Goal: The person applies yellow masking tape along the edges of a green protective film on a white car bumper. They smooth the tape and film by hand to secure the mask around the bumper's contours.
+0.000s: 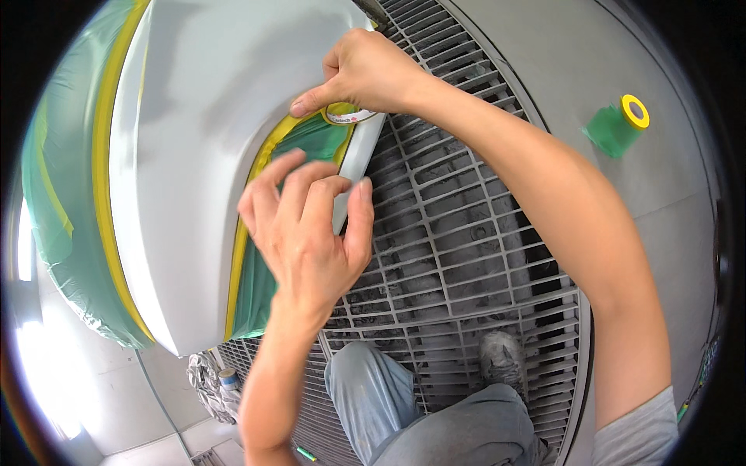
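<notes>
A grey-white vehicle body panel [186, 140] curves down the left side. Yellow masking tape [241, 233] follows the bent edge of an opening covered by green masking film [256, 295]. My right hand [365, 74] reaches across to the top of this curve, closed on a roll of yellow masking tape [350, 116]. Its thumb rests on the panel at the tape line, and the hand hides part of the roll. Lower down, my left hand [303, 221] hovers over the film with fingers spread and slightly blurred, holding nothing.
A metal floor grating [435, 210] runs beneath my bent legs [458, 427]. On the grey floor at right stands a roll of green film with a yellow end [618, 128]. More green film [66, 194] covers the far left. Crumpled silvery sheeting [208, 380] lies below the panel.
</notes>
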The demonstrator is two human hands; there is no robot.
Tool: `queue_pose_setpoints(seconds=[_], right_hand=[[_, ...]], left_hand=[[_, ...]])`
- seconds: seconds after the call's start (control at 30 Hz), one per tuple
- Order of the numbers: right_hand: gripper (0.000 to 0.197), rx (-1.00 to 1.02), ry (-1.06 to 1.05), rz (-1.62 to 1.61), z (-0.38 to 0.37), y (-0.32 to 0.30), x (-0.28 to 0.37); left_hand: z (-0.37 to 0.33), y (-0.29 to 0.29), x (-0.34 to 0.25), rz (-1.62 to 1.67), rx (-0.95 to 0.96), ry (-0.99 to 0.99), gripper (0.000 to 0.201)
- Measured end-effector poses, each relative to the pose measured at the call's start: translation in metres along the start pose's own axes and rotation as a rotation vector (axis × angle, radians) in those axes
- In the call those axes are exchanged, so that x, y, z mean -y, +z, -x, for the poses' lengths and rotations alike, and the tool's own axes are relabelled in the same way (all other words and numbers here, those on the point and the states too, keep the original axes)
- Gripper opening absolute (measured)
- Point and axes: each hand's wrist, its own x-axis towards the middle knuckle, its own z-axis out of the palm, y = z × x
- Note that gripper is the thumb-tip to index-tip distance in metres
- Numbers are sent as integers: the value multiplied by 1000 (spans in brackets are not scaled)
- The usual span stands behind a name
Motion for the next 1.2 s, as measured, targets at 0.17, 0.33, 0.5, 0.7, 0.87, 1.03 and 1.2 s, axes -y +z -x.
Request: queue_pose_setpoints(seconds=[0.17, 0.33, 0.5, 0.7, 0.87, 1.03, 1.2], right_hand=[[69, 22, 48, 20, -2, 0, 2], [68, 40, 82, 34, -3, -2, 4], [67, 54, 69, 58, -3, -2, 3], [64, 234, -135, -61, -6, -35, -26], [63, 243, 62, -22, -8, -44, -69], [67, 226, 115, -90, -7, -21, -81], [69, 246, 166, -98, -7, -20, -76]], left_hand=[[-10, -24, 20, -296, 298, 149, 51], [-18, -19, 25, -353, 302, 179, 57], [-17, -14, 26, -396, 391, 216, 63], [-20, -11, 29, -443, 457, 258, 61], [-23, -14, 30, -419, 455, 269, 48], [-30, -12, 29, -399, 506, 257, 45], [-34, -13, 28, -404, 518, 262, 43]])
